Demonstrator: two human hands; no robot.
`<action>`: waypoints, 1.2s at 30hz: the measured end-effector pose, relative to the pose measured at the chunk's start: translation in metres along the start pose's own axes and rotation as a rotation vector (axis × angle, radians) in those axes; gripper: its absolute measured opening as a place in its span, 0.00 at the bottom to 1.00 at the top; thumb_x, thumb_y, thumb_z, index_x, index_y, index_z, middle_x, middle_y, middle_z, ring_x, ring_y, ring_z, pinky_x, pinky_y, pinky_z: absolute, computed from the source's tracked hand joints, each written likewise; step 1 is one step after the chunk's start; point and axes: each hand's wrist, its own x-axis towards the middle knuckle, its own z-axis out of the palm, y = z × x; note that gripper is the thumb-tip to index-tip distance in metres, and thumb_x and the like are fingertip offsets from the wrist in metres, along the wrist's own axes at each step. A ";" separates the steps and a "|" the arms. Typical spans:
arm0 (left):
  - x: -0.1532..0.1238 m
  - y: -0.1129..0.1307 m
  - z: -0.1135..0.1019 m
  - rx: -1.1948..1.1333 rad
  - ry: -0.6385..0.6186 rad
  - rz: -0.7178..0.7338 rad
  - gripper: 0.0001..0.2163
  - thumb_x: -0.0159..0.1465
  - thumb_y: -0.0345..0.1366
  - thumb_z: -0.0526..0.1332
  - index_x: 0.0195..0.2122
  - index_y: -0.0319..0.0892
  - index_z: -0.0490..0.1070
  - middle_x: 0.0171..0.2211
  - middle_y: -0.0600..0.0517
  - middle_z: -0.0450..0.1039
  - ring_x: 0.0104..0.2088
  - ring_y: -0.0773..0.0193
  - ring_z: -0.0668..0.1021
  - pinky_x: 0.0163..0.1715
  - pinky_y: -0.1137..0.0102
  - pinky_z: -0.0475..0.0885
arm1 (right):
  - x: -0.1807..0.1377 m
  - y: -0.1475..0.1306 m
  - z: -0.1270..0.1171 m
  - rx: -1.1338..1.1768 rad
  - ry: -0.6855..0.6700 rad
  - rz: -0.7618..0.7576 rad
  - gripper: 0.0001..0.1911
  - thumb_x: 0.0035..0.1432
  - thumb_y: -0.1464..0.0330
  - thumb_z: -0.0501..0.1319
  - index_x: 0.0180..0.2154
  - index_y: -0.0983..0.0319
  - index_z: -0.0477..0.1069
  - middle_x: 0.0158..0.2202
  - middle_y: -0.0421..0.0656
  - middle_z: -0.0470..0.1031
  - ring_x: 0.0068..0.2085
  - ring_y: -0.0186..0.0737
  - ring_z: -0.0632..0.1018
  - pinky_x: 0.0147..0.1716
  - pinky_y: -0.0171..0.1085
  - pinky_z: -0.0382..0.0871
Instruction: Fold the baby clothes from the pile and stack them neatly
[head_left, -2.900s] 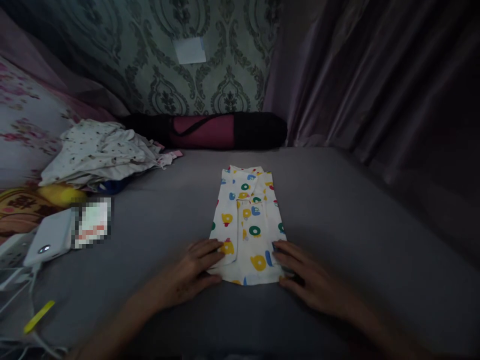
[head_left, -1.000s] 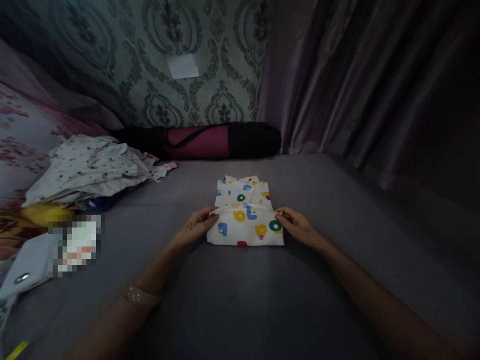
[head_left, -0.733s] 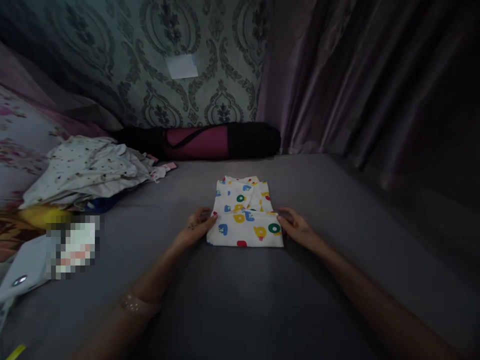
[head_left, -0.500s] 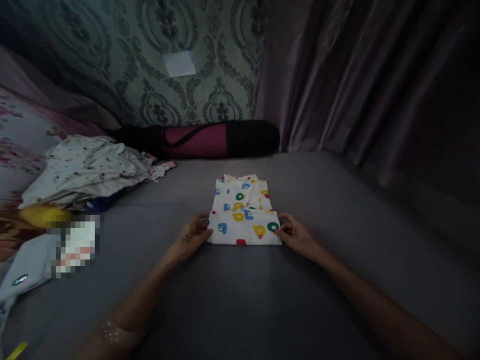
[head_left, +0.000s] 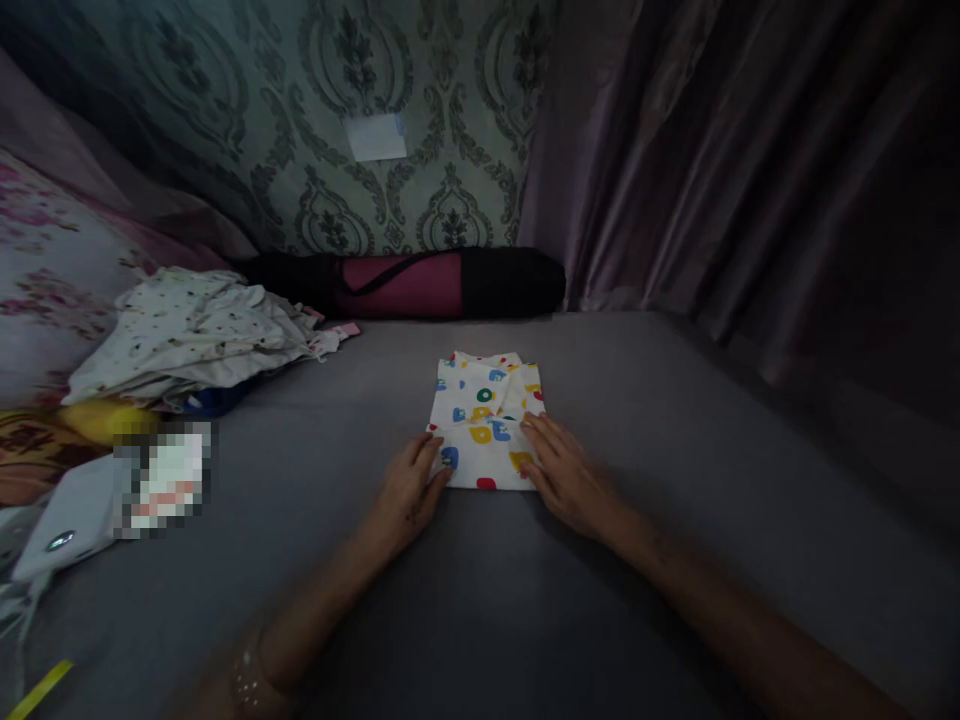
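A folded white garment [head_left: 484, 460] printed with colourful letter-like shapes lies flat on the grey bed sheet [head_left: 480, 610]. Its near part is folded up over the rest, and a collar-like edge shows at the far end. My left hand [head_left: 411, 485] rests at the near left corner, fingers extended and touching the cloth. Across the near right part of the fold lies my right hand [head_left: 566, 470], its fingers stretched out flat on the fabric and covering that corner. Neither hand grips the garment.
A crumpled pile of white patterned clothes [head_left: 202, 330] is at the left, beside a floral pillow [head_left: 52, 270]. In front of it sit a yellow item [head_left: 109, 420] and a white device [head_left: 75, 520]. A black and maroon long bag [head_left: 405, 285] lies along the wall. Curtains [head_left: 675, 170] hang at right.
My right hand has let go of the garment's right edge and moved left onto the cloth, fingers flat. My left hand has shifted from the left edge onto the corner. The view has shifted slightly.
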 end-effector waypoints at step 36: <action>-0.015 -0.011 0.022 -0.316 0.190 -0.195 0.17 0.66 0.34 0.51 0.56 0.41 0.62 0.51 0.43 0.70 0.52 0.58 0.73 0.53 0.59 0.69 | 0.065 -0.039 0.041 -0.097 -0.305 -0.152 0.29 0.67 0.57 0.41 0.64 0.64 0.54 0.68 0.50 0.48 0.67 0.48 0.50 0.64 0.53 0.43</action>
